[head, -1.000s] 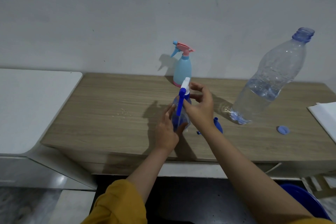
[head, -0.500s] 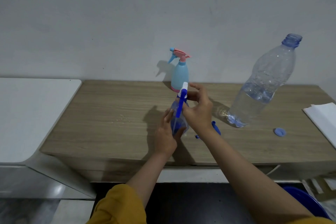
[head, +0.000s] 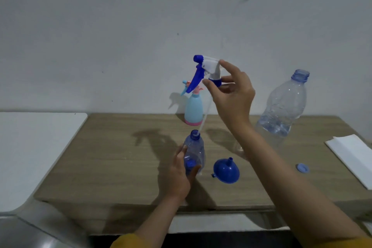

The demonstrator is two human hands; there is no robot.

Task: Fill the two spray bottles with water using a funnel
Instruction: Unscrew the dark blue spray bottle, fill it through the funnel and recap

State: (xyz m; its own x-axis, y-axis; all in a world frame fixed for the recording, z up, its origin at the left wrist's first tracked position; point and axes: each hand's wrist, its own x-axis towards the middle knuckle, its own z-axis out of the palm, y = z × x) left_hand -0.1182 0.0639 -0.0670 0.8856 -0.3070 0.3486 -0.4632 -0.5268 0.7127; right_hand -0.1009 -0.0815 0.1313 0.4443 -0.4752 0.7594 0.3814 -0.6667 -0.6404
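A small clear blue spray bottle [head: 194, 148] stands on the wooden table [head: 120, 157], and my left hand [head: 180, 173] grips its lower body. High above it my right hand [head: 231, 90] pinches the blue-and-white trigger head [head: 205, 70] by its collar; the thin dip tube [head: 203, 119] still reaches into the bottle's open neck. A blue funnel [head: 226, 170] lies upside down on the table just right of the bottle. The second spray bottle [head: 193, 109], light blue with a pink trigger, stands capped at the wall.
A large clear water bottle [head: 285, 106], uncapped and partly filled, stands at the right, its blue cap [head: 303, 167] lying in front of it. White paper [head: 350, 159] lies at the right edge. A white surface [head: 30, 147] adjoins the table on the left.
My right hand has lifted the trigger head off the small bottle and raised it high, drawing the dip tube almost out. My left hand kept its hold on the bottle.
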